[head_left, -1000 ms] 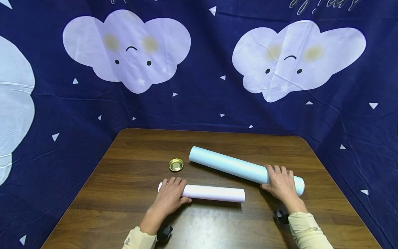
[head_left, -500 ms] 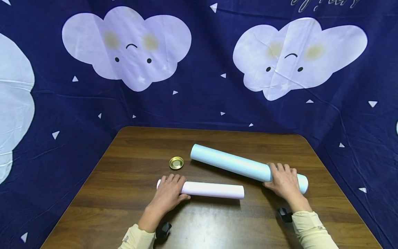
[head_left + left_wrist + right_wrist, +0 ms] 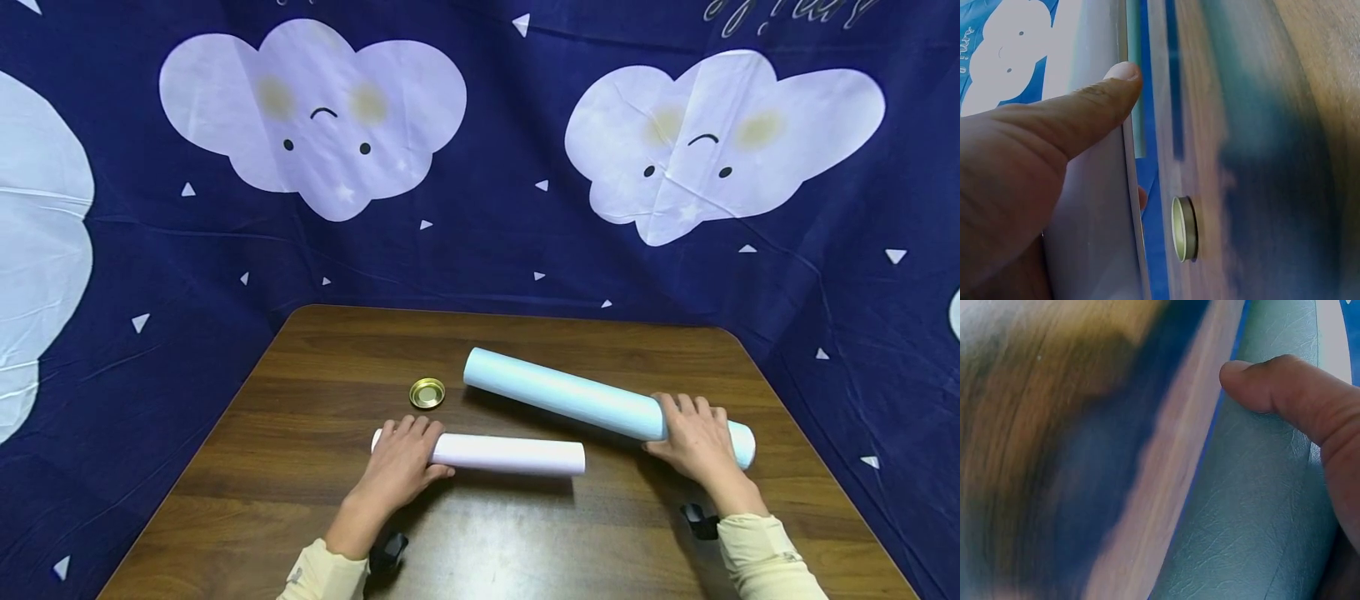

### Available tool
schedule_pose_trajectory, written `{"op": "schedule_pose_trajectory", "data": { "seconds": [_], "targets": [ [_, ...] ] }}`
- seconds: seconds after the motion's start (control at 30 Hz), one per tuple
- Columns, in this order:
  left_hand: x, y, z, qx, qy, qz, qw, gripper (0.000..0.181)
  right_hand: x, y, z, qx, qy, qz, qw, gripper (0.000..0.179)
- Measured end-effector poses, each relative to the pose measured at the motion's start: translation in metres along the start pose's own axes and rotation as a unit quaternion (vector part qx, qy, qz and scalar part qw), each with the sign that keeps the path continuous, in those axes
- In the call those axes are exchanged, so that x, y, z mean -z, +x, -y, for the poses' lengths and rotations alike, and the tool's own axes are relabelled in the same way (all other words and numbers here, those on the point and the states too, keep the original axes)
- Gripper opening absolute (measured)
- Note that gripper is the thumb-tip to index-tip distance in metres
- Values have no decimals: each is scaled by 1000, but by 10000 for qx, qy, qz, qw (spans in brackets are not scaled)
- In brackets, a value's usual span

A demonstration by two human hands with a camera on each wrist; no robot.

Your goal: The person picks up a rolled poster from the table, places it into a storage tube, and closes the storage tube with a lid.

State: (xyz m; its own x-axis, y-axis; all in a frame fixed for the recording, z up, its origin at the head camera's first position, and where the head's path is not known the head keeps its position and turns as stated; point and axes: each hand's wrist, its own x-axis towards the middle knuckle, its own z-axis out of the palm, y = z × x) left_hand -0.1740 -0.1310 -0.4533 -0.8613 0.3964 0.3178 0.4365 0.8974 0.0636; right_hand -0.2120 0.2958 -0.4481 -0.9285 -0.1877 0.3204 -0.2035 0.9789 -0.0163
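Observation:
A white roll [image 3: 510, 454], like rolled paper, lies crosswise near the middle of the table. My left hand [image 3: 401, 462] grips it close to its left end, thumb on the near side, as the left wrist view also shows. Behind it and to the right, a longer light blue roll [image 3: 566, 395] slants down to the right. Near that roll's right end my right hand [image 3: 697, 440] holds it from above. In the right wrist view, my thumb [image 3: 1272, 381] presses along the textured blue surface [image 3: 1241, 506]. Whether either roll touches the table is hard to tell.
A small round gold lid [image 3: 427, 393] lies on the wooden table [image 3: 337, 350], behind the white roll and left of the blue roll's far end. A dark blue curtain [image 3: 495, 250] with cloud prints hangs behind the table.
The white roll has shifted slightly left with my left hand. The blue roll has slid a little to the right with my right hand. Both grips look the same.

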Motion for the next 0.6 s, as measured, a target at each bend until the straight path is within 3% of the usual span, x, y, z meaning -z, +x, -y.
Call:
{"op": "schedule_pose_trajectory", "data": {
  "seconds": [0.6],
  "targets": [
    [15, -2, 8, -52, 46, -347, 9994, 53, 18, -7, -12, 87, -3, -190, 9998, 73]
  ]
}}
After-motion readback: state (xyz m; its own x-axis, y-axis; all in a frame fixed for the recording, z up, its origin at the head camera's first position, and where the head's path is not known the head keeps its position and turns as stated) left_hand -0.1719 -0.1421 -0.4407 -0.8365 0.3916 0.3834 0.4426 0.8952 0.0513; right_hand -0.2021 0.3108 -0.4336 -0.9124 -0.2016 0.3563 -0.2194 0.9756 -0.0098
